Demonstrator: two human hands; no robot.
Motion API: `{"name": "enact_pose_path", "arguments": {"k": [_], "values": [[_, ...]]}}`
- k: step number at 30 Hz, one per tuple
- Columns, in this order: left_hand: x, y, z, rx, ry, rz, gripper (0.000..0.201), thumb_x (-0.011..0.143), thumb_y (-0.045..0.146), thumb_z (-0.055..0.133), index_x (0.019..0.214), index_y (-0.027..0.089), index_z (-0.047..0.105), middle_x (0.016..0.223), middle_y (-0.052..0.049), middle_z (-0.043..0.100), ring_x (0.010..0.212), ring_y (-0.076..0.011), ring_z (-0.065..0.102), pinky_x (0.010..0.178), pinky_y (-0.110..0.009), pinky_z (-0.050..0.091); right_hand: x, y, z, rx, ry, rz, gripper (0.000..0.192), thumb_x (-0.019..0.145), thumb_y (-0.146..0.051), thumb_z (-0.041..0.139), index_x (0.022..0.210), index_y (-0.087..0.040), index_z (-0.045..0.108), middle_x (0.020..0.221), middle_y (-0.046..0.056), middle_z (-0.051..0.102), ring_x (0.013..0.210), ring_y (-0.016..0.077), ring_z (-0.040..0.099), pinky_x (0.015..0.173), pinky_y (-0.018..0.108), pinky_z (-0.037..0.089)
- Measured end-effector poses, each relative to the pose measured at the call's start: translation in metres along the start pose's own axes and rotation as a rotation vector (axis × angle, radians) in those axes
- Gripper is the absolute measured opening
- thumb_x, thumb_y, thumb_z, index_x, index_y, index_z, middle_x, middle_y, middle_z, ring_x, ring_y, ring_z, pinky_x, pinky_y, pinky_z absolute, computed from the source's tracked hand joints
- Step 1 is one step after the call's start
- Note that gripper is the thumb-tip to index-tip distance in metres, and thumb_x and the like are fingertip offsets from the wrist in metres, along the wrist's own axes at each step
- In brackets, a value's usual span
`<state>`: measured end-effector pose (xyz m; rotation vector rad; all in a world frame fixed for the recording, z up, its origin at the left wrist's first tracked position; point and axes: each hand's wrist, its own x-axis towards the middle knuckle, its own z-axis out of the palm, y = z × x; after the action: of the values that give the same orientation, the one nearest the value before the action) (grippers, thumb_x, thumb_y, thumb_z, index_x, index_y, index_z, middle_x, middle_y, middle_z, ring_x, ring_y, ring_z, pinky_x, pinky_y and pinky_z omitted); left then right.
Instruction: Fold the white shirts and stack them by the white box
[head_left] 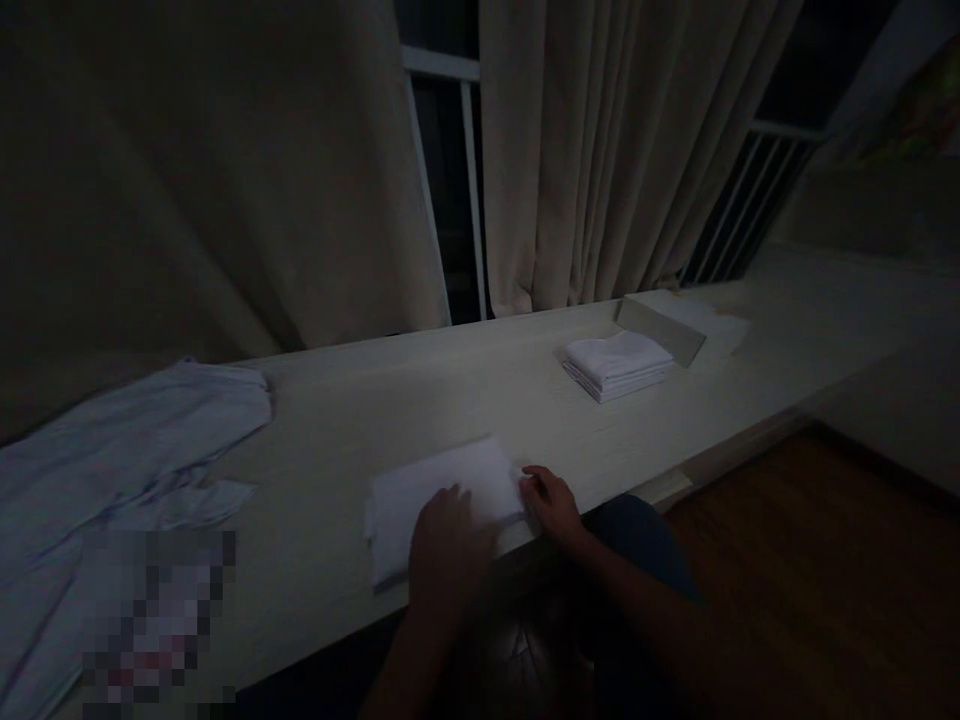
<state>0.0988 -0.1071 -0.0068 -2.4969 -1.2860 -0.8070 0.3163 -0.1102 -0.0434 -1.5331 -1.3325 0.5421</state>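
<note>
A white cloth (427,485), folded into a flat rectangle, lies near the front edge of the pale counter. My left hand (450,535) rests over its front part with the fingers laid out flat, somewhat blurred by motion. At the cloth's right edge is my right hand (551,500), its fingers curled and closed on the edge. Farther back to the right sits a neat stack of folded white cloths (619,360). To the left a heap of loose, crumpled whitish cloth (150,440) spreads over the counter.
Behind the stack stands a white box (682,325) with a grey side. Beige curtains (570,150) hang along the counter's (337,420) back edge, with window bars between them. A blurred-out patch covers something at lower left. My knee (645,540) is under the front edge.
</note>
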Motion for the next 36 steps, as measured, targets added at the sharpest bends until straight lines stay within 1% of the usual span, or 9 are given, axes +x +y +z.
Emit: {"name": "enact_pose_path", "arguments": {"k": [2, 5, 11, 17, 22, 27, 30, 33, 36], "values": [[0.003, 0.037, 0.022, 0.053, -0.075, -0.048, 0.075, 0.079, 0.049, 0.060, 0.135, 0.002, 0.047, 0.145, -0.026, 0.043, 0.137, -0.0400, 0.035, 0.111, -0.056, 0.029, 0.002, 0.000, -0.003, 0.139, 0.055, 0.063, 0.042, 0.090, -0.054, 0.050, 0.111, -0.021, 0.063, 0.082, 0.003, 0.068, 0.075, 0.0182, 0.062, 0.071, 0.030, 0.048], [-0.005, 0.067, 0.053, 0.103, -0.161, -0.078, 0.075, 0.079, 0.041, 0.060, 0.140, 0.000, 0.042, 0.148, -0.026, 0.038, 0.140, -0.0403, 0.031, 0.112, -0.058, 0.027, 0.006, 0.000, -0.010, 0.319, 0.145, 0.132, 0.043, 0.089, -0.055, 0.050, 0.106, -0.019, 0.064, 0.082, 0.004, 0.068, 0.077, 0.0182, 0.063, 0.071, 0.030, 0.048], [-0.034, 0.050, 0.061, 0.176, -0.216, 0.149, 0.054, 0.085, 0.008, 0.040, 0.137, 0.015, 0.051, 0.142, -0.013, 0.051, 0.132, -0.0253, 0.047, 0.106, -0.044, 0.042, 0.015, 0.001, -0.020, 0.511, 0.196, 0.240, 0.047, 0.083, -0.061, 0.055, 0.097, -0.017, 0.067, 0.077, 0.004, 0.069, 0.068, 0.0168, 0.061, 0.068, 0.029, 0.047], [-0.035, 0.040, 0.052, 0.048, -0.187, 0.214, 0.051, 0.082, 0.007, 0.042, 0.131, 0.014, 0.056, 0.136, -0.014, 0.057, 0.126, -0.0264, 0.053, 0.101, -0.044, 0.048, 0.021, 0.010, -0.018, 0.688, 0.219, 0.322, 0.048, 0.079, -0.063, 0.059, 0.094, -0.018, 0.067, 0.080, 0.006, 0.071, 0.071, 0.0179, 0.063, 0.071, 0.032, 0.049], [-0.004, 0.043, 0.022, -0.281, -0.152, -0.126, 0.041, 0.087, 0.018, 0.042, 0.125, 0.017, 0.060, 0.125, -0.012, 0.065, 0.114, -0.0239, 0.062, 0.096, -0.042, 0.050, 0.027, 0.018, -0.017, 0.776, 0.181, 0.344, 0.051, 0.076, -0.066, 0.061, 0.094, -0.018, 0.068, 0.089, 0.009, 0.072, 0.080, 0.0204, 0.066, 0.077, 0.035, 0.050], [0.057, 0.034, -0.050, -0.772, -0.032, -0.705, 0.035, 0.086, 0.044, 0.054, 0.107, 0.018, 0.066, 0.101, -0.008, 0.072, 0.094, -0.0242, 0.067, 0.082, -0.038, 0.053, 0.030, 0.021, -0.014, 0.842, 0.129, 0.385, 0.054, 0.075, -0.069, 0.062, 0.095, -0.019, 0.067, 0.101, 0.011, 0.071, 0.089, 0.0219, 0.066, 0.085, 0.037, 0.049], [0.089, 0.021, -0.083, -1.251, 0.100, -0.993, 0.036, 0.082, 0.039, 0.063, 0.110, 0.016, 0.064, 0.098, -0.009, 0.072, 0.086, -0.0204, 0.068, 0.075, -0.033, 0.055, 0.028, 0.011, -0.011, 0.941, 0.038, 0.434, 0.056, 0.076, -0.070, 0.061, 0.101, -0.020, 0.067, 0.113, 0.009, 0.069, 0.100, 0.0227, 0.064, 0.094, 0.039, 0.045], [0.102, 0.005, -0.087, -1.664, 0.204, -1.132, 0.030, 0.086, 0.024, 0.058, 0.114, 0.014, 0.061, 0.104, -0.011, 0.071, 0.091, -0.0189, 0.068, 0.079, -0.032, 0.057, 0.020, -0.007, -0.015, 1.113, -0.247, 0.495, 0.061, 0.080, -0.072, 0.054, 0.107, -0.019, 0.067, 0.112, 0.010, 0.070, 0.107, 0.0247, 0.063, 0.100, 0.040, 0.041], [0.092, -0.013, -0.063, -1.598, 0.080, -1.230, 0.030, 0.091, 0.024, 0.048, 0.117, 0.011, 0.058, 0.101, -0.013, 0.071, 0.093, -0.0204, 0.069, 0.081, -0.036, 0.058, 0.013, -0.024, -0.025, 1.267, -0.483, 0.552, 0.073, 0.082, -0.079, 0.041, 0.112, -0.017, 0.066, 0.105, 0.011, 0.072, 0.105, 0.0273, 0.064, 0.098, 0.043, 0.043]]}}
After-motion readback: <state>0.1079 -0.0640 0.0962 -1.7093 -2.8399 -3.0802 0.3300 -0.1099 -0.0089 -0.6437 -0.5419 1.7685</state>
